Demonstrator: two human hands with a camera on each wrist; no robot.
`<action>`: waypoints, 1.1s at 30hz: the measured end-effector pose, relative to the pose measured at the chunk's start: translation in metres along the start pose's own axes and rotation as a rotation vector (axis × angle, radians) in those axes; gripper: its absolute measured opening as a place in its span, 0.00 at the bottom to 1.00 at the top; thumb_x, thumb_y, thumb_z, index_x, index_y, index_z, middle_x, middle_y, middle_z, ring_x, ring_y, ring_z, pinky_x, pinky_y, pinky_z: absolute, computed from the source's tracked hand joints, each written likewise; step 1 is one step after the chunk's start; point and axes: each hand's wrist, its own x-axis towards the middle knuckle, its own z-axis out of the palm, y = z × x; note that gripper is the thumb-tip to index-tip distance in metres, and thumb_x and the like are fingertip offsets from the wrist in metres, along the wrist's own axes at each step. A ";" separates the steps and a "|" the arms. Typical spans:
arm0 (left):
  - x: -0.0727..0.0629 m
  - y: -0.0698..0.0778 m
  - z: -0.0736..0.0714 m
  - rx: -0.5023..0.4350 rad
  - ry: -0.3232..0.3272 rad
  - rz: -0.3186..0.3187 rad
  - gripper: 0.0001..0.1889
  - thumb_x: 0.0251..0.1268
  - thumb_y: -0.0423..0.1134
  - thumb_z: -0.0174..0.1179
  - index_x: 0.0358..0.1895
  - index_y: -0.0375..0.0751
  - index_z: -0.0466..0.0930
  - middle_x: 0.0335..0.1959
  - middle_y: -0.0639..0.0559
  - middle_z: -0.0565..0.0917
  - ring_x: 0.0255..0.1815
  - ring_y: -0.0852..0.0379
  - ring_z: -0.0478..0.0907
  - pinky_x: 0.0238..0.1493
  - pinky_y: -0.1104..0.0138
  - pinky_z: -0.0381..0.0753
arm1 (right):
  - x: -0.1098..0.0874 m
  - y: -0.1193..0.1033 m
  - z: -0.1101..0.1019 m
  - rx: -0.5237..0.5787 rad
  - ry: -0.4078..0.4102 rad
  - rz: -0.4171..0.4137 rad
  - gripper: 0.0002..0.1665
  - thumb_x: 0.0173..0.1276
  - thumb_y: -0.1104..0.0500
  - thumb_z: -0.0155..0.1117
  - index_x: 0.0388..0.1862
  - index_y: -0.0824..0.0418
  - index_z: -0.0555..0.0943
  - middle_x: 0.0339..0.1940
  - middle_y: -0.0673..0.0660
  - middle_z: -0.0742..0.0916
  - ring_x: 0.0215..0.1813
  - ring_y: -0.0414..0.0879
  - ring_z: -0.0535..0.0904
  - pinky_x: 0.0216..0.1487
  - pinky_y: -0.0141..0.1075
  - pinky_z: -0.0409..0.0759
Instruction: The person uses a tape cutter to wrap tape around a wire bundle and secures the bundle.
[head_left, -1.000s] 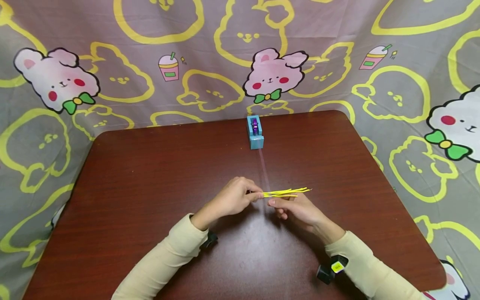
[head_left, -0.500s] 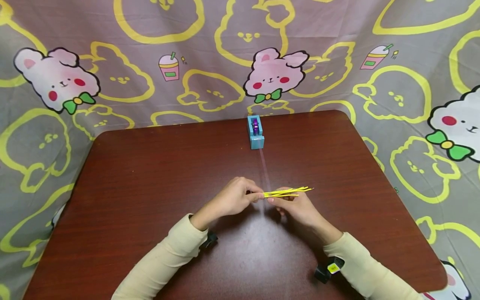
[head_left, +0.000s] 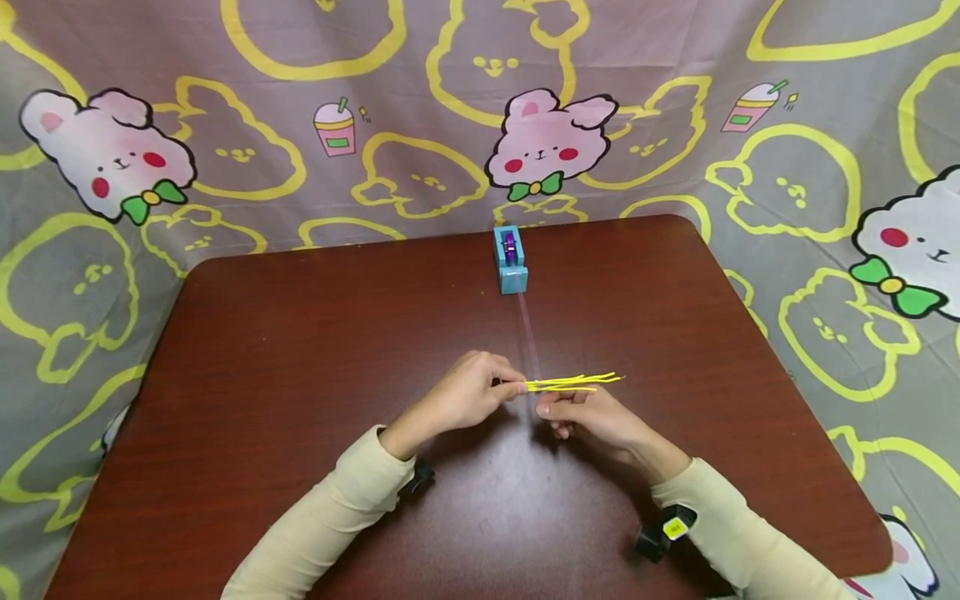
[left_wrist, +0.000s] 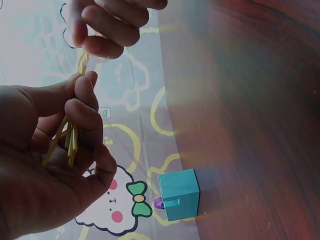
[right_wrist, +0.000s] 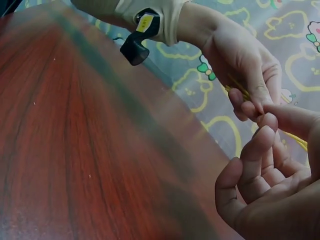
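My left hand pinches a bundle of thin yellow wires between thumb and fingers above the table. Their loose ends point right in the head view. In the left wrist view the other ends of the wires show inside the left palm. A clear tape strip stretches from the blue tape dispenser to the bundle. Just below the wires, my right hand pinches at the tape's near end, thumb against index finger. That end is mostly hidden by the fingertips in the right wrist view.
The dispenser, holding a purple core, stands near the far edge of the brown table. A patterned cloth hangs behind the table and along its sides. Each wrist carries a black camera.
My right hand rises slightly to the wires, then drops back a little below them. The left hand keeps its grip with hardly any movement. The head view shifts slightly.
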 end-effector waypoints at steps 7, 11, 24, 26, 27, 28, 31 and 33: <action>0.000 0.000 0.000 0.002 -0.004 0.017 0.05 0.67 0.34 0.67 0.39 0.41 0.91 0.24 0.59 0.80 0.24 0.66 0.70 0.29 0.71 0.72 | 0.002 -0.005 -0.001 0.078 0.046 0.028 0.04 0.72 0.65 0.63 0.40 0.62 0.85 0.25 0.49 0.80 0.27 0.41 0.73 0.35 0.34 0.74; 0.001 0.000 0.000 0.009 -0.002 0.024 0.05 0.67 0.34 0.67 0.39 0.41 0.92 0.24 0.59 0.80 0.24 0.67 0.70 0.29 0.71 0.72 | 0.004 -0.006 -0.002 0.063 0.038 0.004 0.04 0.72 0.65 0.63 0.42 0.65 0.83 0.25 0.50 0.79 0.27 0.42 0.72 0.34 0.34 0.73; 0.000 0.000 -0.003 -0.014 0.026 -0.004 0.05 0.68 0.35 0.67 0.40 0.42 0.92 0.26 0.60 0.81 0.24 0.66 0.71 0.27 0.71 0.71 | 0.022 0.000 -0.046 0.223 -0.229 0.020 0.23 0.75 0.64 0.60 0.66 0.72 0.73 0.41 0.54 0.84 0.37 0.43 0.76 0.41 0.36 0.76; -0.001 0.000 -0.003 -0.014 0.033 -0.001 0.05 0.67 0.35 0.67 0.40 0.42 0.92 0.25 0.60 0.80 0.23 0.66 0.70 0.27 0.71 0.70 | 0.028 -0.001 -0.057 0.291 -0.287 0.119 0.20 0.79 0.58 0.56 0.62 0.69 0.78 0.42 0.55 0.84 0.37 0.43 0.78 0.42 0.36 0.77; -0.001 -0.001 -0.003 -0.015 0.035 -0.002 0.05 0.67 0.35 0.67 0.40 0.42 0.92 0.25 0.60 0.80 0.23 0.66 0.70 0.27 0.71 0.70 | 0.032 -0.002 -0.061 0.309 -0.317 0.163 0.21 0.82 0.54 0.52 0.60 0.68 0.79 0.41 0.56 0.85 0.38 0.43 0.79 0.42 0.37 0.78; -0.002 -0.001 -0.003 -0.016 0.037 -0.002 0.05 0.67 0.35 0.67 0.40 0.42 0.92 0.25 0.61 0.80 0.23 0.66 0.70 0.27 0.71 0.70 | 0.035 -0.004 -0.065 0.315 -0.343 0.208 0.23 0.83 0.51 0.48 0.58 0.67 0.80 0.41 0.56 0.85 0.37 0.43 0.80 0.42 0.37 0.79; -0.002 0.000 -0.003 -0.015 0.037 0.001 0.05 0.67 0.35 0.67 0.40 0.42 0.92 0.25 0.60 0.80 0.23 0.66 0.70 0.27 0.71 0.70 | 0.046 -0.009 -0.071 0.269 -0.451 0.295 0.31 0.86 0.47 0.35 0.51 0.65 0.83 0.38 0.57 0.87 0.34 0.44 0.82 0.38 0.36 0.81; -0.003 0.001 -0.004 -0.011 0.035 0.004 0.05 0.67 0.34 0.67 0.41 0.42 0.92 0.25 0.60 0.81 0.23 0.66 0.70 0.27 0.71 0.71 | 0.053 -0.014 -0.073 0.220 -0.541 0.330 0.35 0.86 0.46 0.30 0.49 0.66 0.82 0.37 0.57 0.88 0.34 0.46 0.84 0.36 0.36 0.83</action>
